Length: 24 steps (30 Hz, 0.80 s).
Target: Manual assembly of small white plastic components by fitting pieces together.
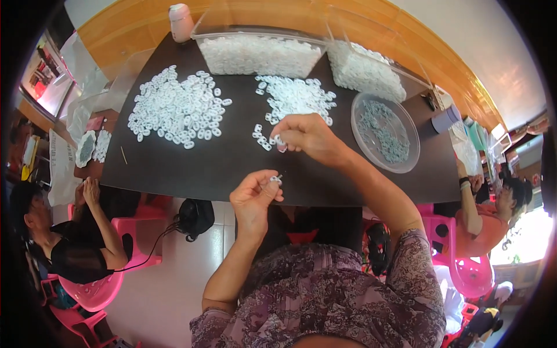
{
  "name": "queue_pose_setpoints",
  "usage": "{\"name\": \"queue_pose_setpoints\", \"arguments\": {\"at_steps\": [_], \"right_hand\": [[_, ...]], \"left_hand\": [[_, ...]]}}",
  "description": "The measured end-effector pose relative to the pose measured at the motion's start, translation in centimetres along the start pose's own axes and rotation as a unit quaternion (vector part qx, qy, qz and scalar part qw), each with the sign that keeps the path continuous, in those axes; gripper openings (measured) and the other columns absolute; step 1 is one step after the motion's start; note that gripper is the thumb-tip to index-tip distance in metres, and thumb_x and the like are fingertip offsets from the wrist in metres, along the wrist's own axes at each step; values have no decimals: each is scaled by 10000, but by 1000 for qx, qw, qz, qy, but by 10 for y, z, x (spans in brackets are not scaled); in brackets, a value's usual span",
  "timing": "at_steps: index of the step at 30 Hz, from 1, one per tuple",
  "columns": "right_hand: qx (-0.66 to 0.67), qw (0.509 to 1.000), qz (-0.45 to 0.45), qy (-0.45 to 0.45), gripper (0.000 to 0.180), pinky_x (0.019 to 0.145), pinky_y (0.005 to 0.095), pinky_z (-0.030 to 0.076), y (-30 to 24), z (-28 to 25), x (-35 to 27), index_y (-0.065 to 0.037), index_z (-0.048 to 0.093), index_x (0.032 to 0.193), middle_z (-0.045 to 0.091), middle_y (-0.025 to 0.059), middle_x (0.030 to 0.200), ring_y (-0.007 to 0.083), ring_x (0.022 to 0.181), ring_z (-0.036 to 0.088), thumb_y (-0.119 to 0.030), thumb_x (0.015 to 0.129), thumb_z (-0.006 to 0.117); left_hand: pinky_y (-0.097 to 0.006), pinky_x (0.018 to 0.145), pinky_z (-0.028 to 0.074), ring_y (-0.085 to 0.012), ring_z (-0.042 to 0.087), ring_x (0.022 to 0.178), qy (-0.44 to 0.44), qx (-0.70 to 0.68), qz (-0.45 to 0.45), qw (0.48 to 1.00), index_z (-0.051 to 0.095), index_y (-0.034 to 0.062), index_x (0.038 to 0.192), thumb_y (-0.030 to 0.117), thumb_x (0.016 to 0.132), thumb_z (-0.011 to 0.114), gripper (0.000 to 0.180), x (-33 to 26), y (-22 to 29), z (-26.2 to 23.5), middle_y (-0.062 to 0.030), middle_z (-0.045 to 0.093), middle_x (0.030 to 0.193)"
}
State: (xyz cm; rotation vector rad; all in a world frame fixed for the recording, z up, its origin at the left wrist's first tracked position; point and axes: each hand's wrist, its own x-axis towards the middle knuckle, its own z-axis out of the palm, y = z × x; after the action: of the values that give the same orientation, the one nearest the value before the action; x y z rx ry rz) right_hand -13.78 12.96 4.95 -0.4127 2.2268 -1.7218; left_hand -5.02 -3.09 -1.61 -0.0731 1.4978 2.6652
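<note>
Near the table's front edge, my left hand is closed in a pinch on a small white plastic piece, from which a thin grey bit sticks out. Farther forward and to the right, my right hand pinches another white two-holed piece between thumb and fingertips. Beside those fingertips lie several loose white pieces. A heap of the same white pieces spreads just beyond my right hand. To its right stands a round clear tray with small grey-green parts in it.
A larger white heap covers the table's left side. Two clear bins of white pieces stand along the back, near a pink bottle. A thin stick lies at left; a purple cup stands at right. People sit on both sides.
</note>
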Motion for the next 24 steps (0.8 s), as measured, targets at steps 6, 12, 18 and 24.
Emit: {"name": "queue_pose_setpoints", "arguments": {"at_steps": [6,12,18,24], "right_hand": [[73,996,15,49,157,579,189,426,10,10,-50,-5,640,960,639,29,763,55,652,537,-91,845,576],[137,988,20,71,160,568,187,418,19,21,-72,18,635,956,640,41,773,60,653,535,-86,841,595],[165,981,9,100,149,566,184,415,24,32,-79,16,638,951,635,36,775,58,664,538,-83,846,598],[138,983,1,119,143,565,181,416,27,37,-81,16,638,952,635,32,777,49,669,536,-73,846,603]], "left_hand": [[-253,555,502,-135,574,622,15,28,34,999,607,-66,967,-14,818,614,158,-9,4,16,-97,617,790],[-248,514,496,-132,575,614,20,37,65,997,608,-74,974,-26,824,599,158,-19,2,23,-94,612,788],[-245,506,495,-129,575,607,33,36,51,998,611,-69,963,-25,828,596,143,-26,1,26,-93,613,788],[-241,508,496,-126,576,606,43,40,58,997,607,-71,968,-22,826,600,150,-29,-2,23,-88,611,783]]}}
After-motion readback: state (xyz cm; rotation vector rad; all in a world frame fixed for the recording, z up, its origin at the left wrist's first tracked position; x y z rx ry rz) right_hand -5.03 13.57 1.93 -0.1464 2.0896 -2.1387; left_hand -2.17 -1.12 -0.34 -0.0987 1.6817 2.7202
